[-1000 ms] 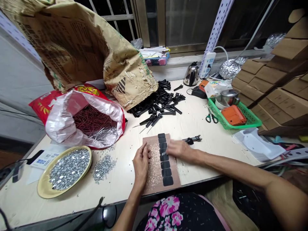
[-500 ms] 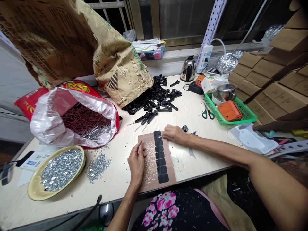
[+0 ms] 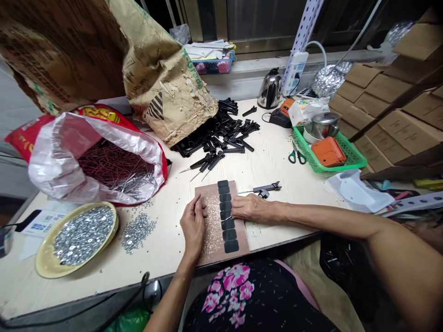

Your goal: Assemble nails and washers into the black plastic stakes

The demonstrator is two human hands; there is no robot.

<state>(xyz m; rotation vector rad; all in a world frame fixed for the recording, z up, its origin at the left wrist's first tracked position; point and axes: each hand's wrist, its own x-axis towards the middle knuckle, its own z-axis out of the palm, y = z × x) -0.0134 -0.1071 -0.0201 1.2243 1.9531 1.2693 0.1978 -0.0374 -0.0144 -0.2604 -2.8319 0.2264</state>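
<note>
A brown speckled board (image 3: pixel 212 230) lies at the table's front edge, with a column of black rounded squares (image 3: pixel 228 224) along its right part. My left hand (image 3: pixel 194 225) rests on the board's left edge, fingers curled together; whether anything is between them is hidden. At the column's right side, the closed fingers of my right hand (image 3: pixel 251 208) touch the squares near the middle; a small shiny bit shows at the fingertips, too small to name. Just beyond that hand lies a black clip-like part with a thin metal rod (image 3: pixel 266 188).
Black parts (image 3: pixel 228 133) spill from a brown paper sack (image 3: pixel 166 92). Left are a sack of dark red rods (image 3: pixel 114 166), a yellow bowl of metal pieces (image 3: pixel 112 230) and loose pieces (image 3: pixel 138 232). Right are scissors (image 3: pixel 296 156), a green basket (image 3: pixel 320 167) and cardboard boxes (image 3: pixel 391 124).
My right hand has moved down the column toward the front edge. The black part with the rod now shows beyond it. The whole view has shifted slightly.
</note>
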